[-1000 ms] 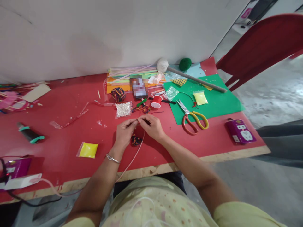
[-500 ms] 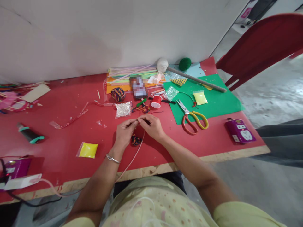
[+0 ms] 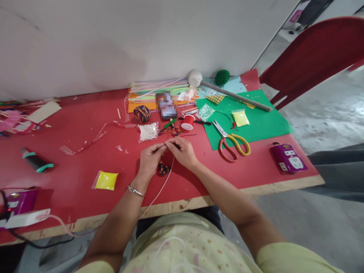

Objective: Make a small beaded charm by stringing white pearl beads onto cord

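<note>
Centrally, a thin pale cord (image 3: 161,188) was pinched between the fingertips of the left hand (image 3: 149,160) and the right hand (image 3: 183,152), both closed on its upper end where the fingertips met, and the cord was trailed back from them over the edge of the red bench (image 3: 71,167). A small multicoloured yarn ball (image 3: 163,168) was lain on the bench just below and between the two hands. Scissors (image 3: 231,142) were seen well to the right of the right hand, a packet of pearl beads (image 3: 148,131) just beyond the left hand, and a yellow packet (image 3: 105,180) to the left of it.
</note>
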A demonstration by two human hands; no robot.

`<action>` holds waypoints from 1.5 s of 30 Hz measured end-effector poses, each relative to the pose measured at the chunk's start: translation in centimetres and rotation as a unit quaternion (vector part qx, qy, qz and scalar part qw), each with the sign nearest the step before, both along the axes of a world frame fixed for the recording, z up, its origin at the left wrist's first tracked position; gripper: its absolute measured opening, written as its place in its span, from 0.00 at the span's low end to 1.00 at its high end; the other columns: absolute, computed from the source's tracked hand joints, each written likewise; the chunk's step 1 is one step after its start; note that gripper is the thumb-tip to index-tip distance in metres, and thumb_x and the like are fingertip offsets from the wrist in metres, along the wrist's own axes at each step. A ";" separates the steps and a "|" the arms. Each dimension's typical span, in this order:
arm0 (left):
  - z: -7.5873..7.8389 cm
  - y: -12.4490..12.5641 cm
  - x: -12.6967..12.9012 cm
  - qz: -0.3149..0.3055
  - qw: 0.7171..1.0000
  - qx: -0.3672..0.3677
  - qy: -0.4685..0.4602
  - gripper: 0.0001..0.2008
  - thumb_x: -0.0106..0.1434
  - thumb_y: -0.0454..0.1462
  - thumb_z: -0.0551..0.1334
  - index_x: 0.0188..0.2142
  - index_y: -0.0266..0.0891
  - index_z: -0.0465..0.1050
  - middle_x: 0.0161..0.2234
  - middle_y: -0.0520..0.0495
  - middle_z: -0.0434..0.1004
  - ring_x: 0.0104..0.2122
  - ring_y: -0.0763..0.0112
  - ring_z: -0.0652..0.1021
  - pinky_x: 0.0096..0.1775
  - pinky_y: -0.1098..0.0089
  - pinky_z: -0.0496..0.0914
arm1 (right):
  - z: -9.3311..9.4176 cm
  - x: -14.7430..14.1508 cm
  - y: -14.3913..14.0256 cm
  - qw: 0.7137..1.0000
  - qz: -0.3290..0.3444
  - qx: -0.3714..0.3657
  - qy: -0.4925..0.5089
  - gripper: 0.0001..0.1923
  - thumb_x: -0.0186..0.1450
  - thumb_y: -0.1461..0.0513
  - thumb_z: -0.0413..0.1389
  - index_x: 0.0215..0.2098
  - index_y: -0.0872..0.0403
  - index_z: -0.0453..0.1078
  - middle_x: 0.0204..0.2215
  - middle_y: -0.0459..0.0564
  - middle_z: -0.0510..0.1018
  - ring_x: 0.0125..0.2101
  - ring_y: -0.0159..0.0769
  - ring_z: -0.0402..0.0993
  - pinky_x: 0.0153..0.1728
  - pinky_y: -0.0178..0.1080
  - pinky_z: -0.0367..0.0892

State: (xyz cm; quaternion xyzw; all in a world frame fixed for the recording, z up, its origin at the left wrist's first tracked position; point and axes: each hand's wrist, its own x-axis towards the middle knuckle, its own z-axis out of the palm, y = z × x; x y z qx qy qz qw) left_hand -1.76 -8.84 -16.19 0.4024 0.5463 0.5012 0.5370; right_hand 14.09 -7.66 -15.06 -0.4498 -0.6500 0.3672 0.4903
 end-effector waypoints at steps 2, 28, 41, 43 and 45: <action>0.0 0.0 0.0 -0.003 1.000 -0.002 0.001 0.17 0.51 0.46 0.75 0.38 0.40 0.85 0.30 0.48 0.83 0.27 0.73 0.76 0.33 0.72 0.70 | -0.1 -0.1 0.0 1.000 0.003 -0.007 0.012 0.12 0.71 0.56 0.56 0.36 0.54 0.77 0.32 0.49 0.81 0.34 0.33 0.75 0.40 0.36 0.68; 1.0 -0.1 0.6 0.024 0.999 0.008 -0.034 0.15 0.46 0.42 0.77 0.31 0.38 0.81 0.26 0.49 0.81 0.25 0.72 0.77 0.32 0.70 0.71 | -0.8 -0.7 0.1 0.965 0.055 -0.159 0.200 0.18 0.65 0.47 0.61 0.34 0.54 0.74 0.31 0.45 0.73 0.27 0.27 0.66 0.28 0.31 0.64; 0.4 -0.2 0.4 -0.001 1.000 0.014 -0.004 0.13 0.51 0.44 0.75 0.32 0.39 0.82 0.28 0.49 0.82 0.27 0.70 0.78 0.33 0.70 0.72 | -0.6 -1.0 0.1 0.948 0.061 -0.191 0.248 0.20 0.62 0.46 0.64 0.32 0.55 0.74 0.37 0.46 0.72 0.25 0.25 0.66 0.25 0.31 0.66; 0.6 -0.2 0.5 -0.006 1.000 0.014 -0.016 0.13 0.51 0.43 0.75 0.32 0.39 0.82 0.28 0.49 0.82 0.27 0.70 0.78 0.35 0.69 0.73 | -0.6 -1.1 0.1 0.943 0.068 -0.193 0.261 0.20 0.61 0.46 0.65 0.31 0.55 0.74 0.37 0.46 0.72 0.26 0.25 0.66 0.26 0.31 0.66; 0.7 -0.2 0.6 -0.009 0.999 0.015 -0.032 0.13 0.50 0.43 0.76 0.32 0.39 0.81 0.28 0.49 0.82 0.27 0.70 0.79 0.36 0.69 0.74 | -0.4 -1.2 0.1 0.938 0.073 -0.202 0.273 0.20 0.60 0.46 0.65 0.31 0.55 0.73 0.35 0.46 0.72 0.26 0.25 0.66 0.26 0.31 0.65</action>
